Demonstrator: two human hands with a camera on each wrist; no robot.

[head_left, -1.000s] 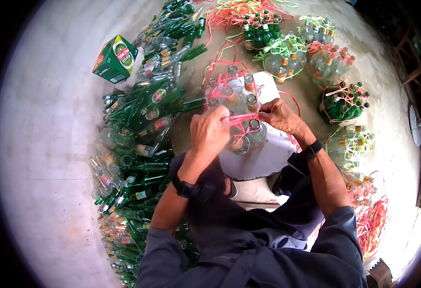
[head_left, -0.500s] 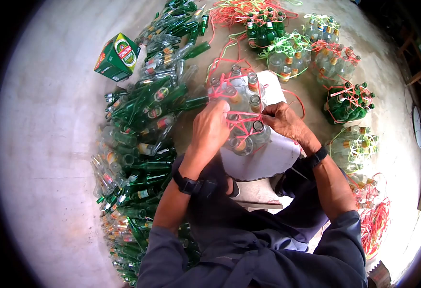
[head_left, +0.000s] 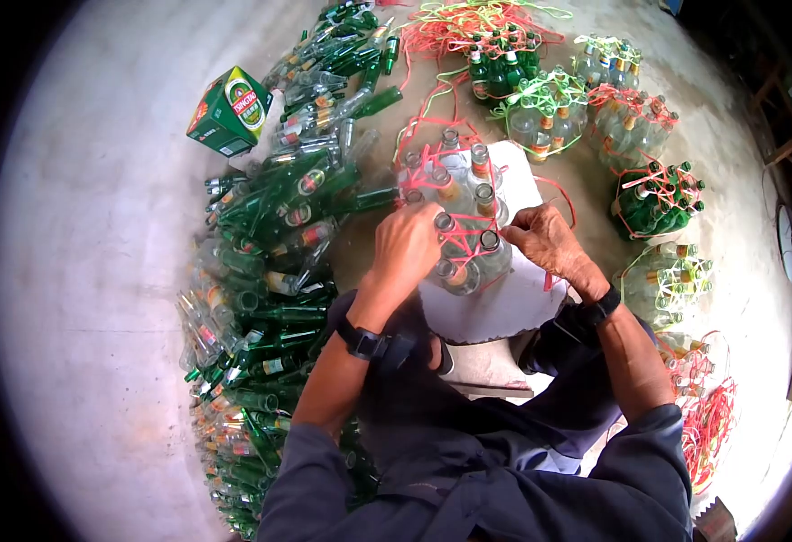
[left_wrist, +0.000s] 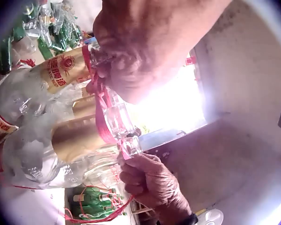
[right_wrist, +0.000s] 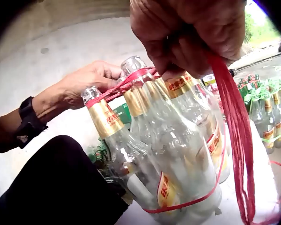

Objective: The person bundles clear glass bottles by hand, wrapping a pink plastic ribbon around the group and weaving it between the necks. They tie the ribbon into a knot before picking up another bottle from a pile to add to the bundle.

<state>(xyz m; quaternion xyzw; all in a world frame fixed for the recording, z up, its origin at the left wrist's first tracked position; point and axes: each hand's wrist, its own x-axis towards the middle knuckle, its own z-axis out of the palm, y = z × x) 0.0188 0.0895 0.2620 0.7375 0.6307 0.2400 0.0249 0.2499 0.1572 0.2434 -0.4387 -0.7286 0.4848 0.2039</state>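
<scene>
Several clear bottles with gold labels stand bunched on a white-topped stool, red cord laced round their necks and bodies. At the left of the necks, the left hand pinches the cord, seen also in the right wrist view as a hand beside a bottle neck. On the other side the right hand has its fingers curled on the cord; a long red strand hangs from it in the right wrist view. Some fingertips are hidden behind the hands.
Loose green and clear bottles lie heaped along the left, near a green carton. Tied bundles of bottles stand at the right and back. Tangled red and green cord lies at the back, with more red cord at the lower right.
The two hands have moved slightly apart at the bottle necks. The whole head view has shifted a little, with the scene sitting slightly farther right and lower.
</scene>
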